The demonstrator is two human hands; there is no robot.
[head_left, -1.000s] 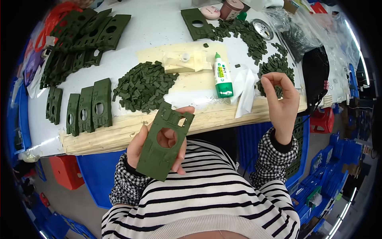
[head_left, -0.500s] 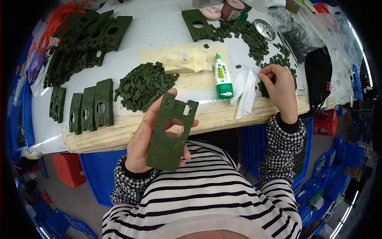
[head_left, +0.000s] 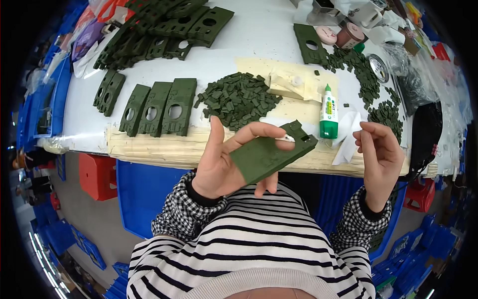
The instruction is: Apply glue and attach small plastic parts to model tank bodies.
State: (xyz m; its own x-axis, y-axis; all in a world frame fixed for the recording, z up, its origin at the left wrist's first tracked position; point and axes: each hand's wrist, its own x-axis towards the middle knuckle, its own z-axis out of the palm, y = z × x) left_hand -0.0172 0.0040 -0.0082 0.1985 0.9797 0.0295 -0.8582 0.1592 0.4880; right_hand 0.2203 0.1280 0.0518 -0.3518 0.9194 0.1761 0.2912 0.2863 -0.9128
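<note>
My left hand (head_left: 214,164) grips a dark green plastic model hull part (head_left: 264,157), tilted, over the table's near edge. The index finger lies across its round hole, and a small white patch shows by that fingertip. My right hand (head_left: 381,162) is raised beside a white cloth strip (head_left: 347,139), thumb and index fingertip pinched together; whatever they may hold is too small to make out. Between the hands and farther back stands a white glue bottle (head_left: 328,112) with a green cap and base. A heap of small dark green pieces (head_left: 239,99) lies behind my left hand.
Three similar hull parts (head_left: 154,109) lie in a row at the left, with a larger stack (head_left: 169,30) behind. More small pieces (head_left: 386,117) spread at the right. A taped block (head_left: 294,84), a round pink tin (head_left: 351,35) and plastic bags (head_left: 416,74) are farther back.
My left hand has turned the hull part to a slant, its index finger now across the hole. My right hand has come away from the right-hand pieces, nearer to me. The view has shifted.
</note>
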